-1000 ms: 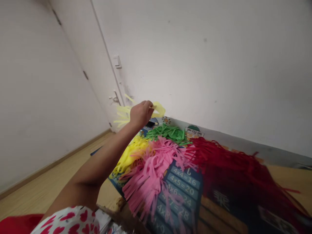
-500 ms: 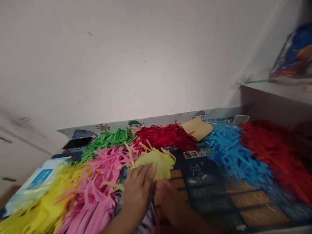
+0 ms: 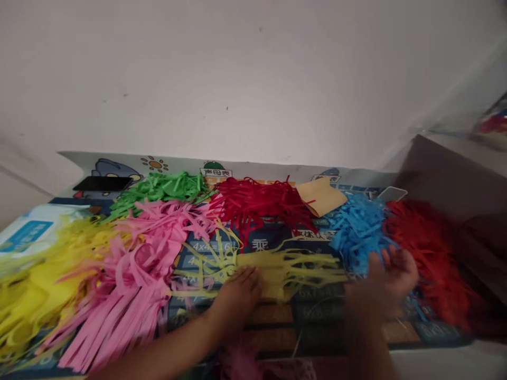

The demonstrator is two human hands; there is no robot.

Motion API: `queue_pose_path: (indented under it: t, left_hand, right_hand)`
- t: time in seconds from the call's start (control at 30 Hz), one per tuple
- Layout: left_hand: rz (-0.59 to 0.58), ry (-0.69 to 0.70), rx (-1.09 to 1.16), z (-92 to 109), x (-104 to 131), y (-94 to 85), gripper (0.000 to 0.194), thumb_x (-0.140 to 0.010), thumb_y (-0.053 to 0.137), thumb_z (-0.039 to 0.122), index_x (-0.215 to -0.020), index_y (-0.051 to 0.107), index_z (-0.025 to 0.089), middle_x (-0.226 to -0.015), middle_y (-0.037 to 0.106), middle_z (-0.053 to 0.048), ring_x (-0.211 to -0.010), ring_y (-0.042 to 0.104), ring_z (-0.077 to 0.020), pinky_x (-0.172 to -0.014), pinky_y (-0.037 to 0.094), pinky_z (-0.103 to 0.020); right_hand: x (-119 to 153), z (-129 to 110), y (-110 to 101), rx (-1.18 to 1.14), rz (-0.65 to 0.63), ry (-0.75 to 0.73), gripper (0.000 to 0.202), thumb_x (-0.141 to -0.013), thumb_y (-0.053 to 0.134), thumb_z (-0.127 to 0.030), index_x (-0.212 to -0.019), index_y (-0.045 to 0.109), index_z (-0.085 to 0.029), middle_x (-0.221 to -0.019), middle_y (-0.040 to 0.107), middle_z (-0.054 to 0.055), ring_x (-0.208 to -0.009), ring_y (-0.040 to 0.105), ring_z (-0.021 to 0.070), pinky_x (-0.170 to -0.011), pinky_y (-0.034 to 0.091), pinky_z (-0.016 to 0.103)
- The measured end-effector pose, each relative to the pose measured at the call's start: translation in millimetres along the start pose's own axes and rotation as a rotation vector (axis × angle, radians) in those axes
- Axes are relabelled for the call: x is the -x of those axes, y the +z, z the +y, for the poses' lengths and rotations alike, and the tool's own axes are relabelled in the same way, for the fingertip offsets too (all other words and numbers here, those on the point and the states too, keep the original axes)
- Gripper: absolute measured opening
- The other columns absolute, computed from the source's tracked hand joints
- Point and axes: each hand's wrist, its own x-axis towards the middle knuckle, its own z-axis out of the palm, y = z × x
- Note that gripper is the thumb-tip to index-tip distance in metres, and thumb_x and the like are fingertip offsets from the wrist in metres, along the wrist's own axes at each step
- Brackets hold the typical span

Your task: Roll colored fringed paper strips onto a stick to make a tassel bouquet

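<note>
Left fingers (image 3: 250, 275) rest flat on crosswise yellow fringed paper (image 3: 275, 261); right fingers (image 3: 407, 262) curl apart.

The left hand (image 3: 241, 290), raised 1.0 s ago with the pale yellow fringed paper (image 3: 271, 269) in its grasp, has come down onto the printed mat (image 3: 317, 314) and rests on that paper. Bunched under 2 hands 0.5 s ago, the paper has opened out flatter, its strips fanning to both sides of the left hand. The right hand (image 3: 390, 277) has left the left hand's side and moved off right, blurred, fingers loosely curled. Since 1.0 s ago, the blue strips (image 3: 358, 227) just beyond the right hand have come into view.
</note>
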Motion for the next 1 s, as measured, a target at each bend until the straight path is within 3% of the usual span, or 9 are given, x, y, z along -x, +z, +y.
queue_pose_path:
  t: [0.1,0.2,0.3,0.4,0.47,0.57,0.67,0.8,1.0]
  left_hand:
    - [-0.038,-0.018,0.052,4,-2,-5.8,0.044,-0.091,0.053,0.026,-0.133,0.053,0.013,-0.138,0.054,-0.020,-0.128,0.050,-0.0304,-0.106,0.039,-0.045]
    - [-0.056,-0.045,0.083,-1,2,-12.2,0.042,-0.090,0.053,0.023,-0.131,0.054,0.011,-0.136,0.056,-0.017,-0.127,0.052,-0.0288,-0.107,0.040,-0.043]
    - [-0.061,-0.080,0.115,-13,14,-17.2,0.040,-0.087,0.054,0.016,-0.128,0.058,0.014,-0.133,0.059,-0.014,-0.126,0.053,-0.0269,-0.106,0.041,-0.043]
    - [-0.032,-0.119,0.164,-21,23,-21.5,0.043,-0.086,0.055,0.015,-0.129,0.057,0.017,-0.134,0.059,-0.011,-0.128,0.051,-0.0253,-0.108,0.039,-0.043]
    - [-0.024,-0.137,0.183,-21,23,-24.4,0.044,-0.085,0.057,0.017,-0.128,0.057,0.017,-0.133,0.060,-0.011,-0.127,0.051,-0.0262,-0.109,0.037,-0.044]
    - [-0.026,-0.140,0.191,-19,19,-27.3,0.038,-0.085,0.056,0.019,-0.123,0.061,0.017,-0.128,0.064,-0.011,-0.124,0.054,-0.0263,-0.112,0.032,-0.047]
    - [-0.014,-0.130,0.166,-16,15,-27.6,0.034,-0.087,0.054,0.019,-0.120,0.062,0.018,-0.126,0.065,-0.011,-0.123,0.055,-0.0256,-0.113,0.028,-0.048]
    - [-0.008,-0.126,0.132,-14,15,-27.0,0.034,-0.086,0.055,0.020,-0.120,0.062,0.017,-0.126,0.065,-0.011,-0.122,0.055,-0.0265,-0.114,0.024,-0.049]
    - [-0.082,-0.126,0.141,-14,15,-27.2,0.043,-0.082,0.060,0.027,-0.123,0.060,0.012,-0.131,0.061,-0.016,-0.126,0.052,-0.0308,-0.114,0.020,-0.053]
  right_hand:
    - [44,2,26,0.094,-0.355,-0.228,0.039,-0.078,0.065,-0.042,-0.112,0.064,-0.023,-0.118,0.066,0.011,-0.118,0.056,0.0310,-0.110,0.030,0.054]
    - [65,11,55,0.358,-0.721,-0.480,0.033,-0.078,0.058,-0.014,-0.110,0.065,-0.021,-0.108,0.071,0.009,-0.101,0.065,0.0254,-0.101,0.041,0.048]
    - [46,24,50,0.406,-0.781,-0.417,0.030,-0.079,0.050,-0.010,-0.099,0.069,-0.021,-0.100,0.073,0.007,-0.093,0.067,0.0239,-0.090,0.047,0.043]
    - [12,32,21,0.220,-0.651,-0.071,0.021,-0.084,0.049,-0.025,-0.089,0.069,-0.021,-0.090,0.074,0.006,-0.084,0.068,0.0245,-0.077,0.052,0.039]
    - [-2,29,5,0.177,-0.340,0.087,0.019,-0.083,0.048,-0.029,-0.086,0.064,-0.020,-0.089,0.072,0.007,-0.080,0.067,0.0245,-0.072,0.052,0.038]
    - [5,12,4,0.301,0.001,-0.166,0.014,-0.079,0.051,-0.026,-0.090,0.058,-0.020,-0.106,0.067,0.011,-0.099,0.062,0.0278,-0.087,0.047,0.045]
    - [36,-11,28,0.408,-0.425,-0.605,0.015,-0.081,0.053,-0.023,-0.094,0.060,-0.023,-0.108,0.065,0.009,-0.108,0.056,0.0270,-0.104,0.032,0.051]
    - [56,-22,50,0.483,-0.848,-0.651,0.013,-0.081,0.058,-0.014,-0.082,0.065,-0.026,-0.084,0.066,0.001,-0.093,0.057,0.0220,-0.111,0.018,0.053]
    - [-6,15,-29,0.448,-1.075,-0.493,0.018,-0.079,0.057,-0.011,-0.080,0.067,-0.026,-0.086,0.068,0.000,-0.091,0.060,0.0213,-0.101,0.036,0.045]
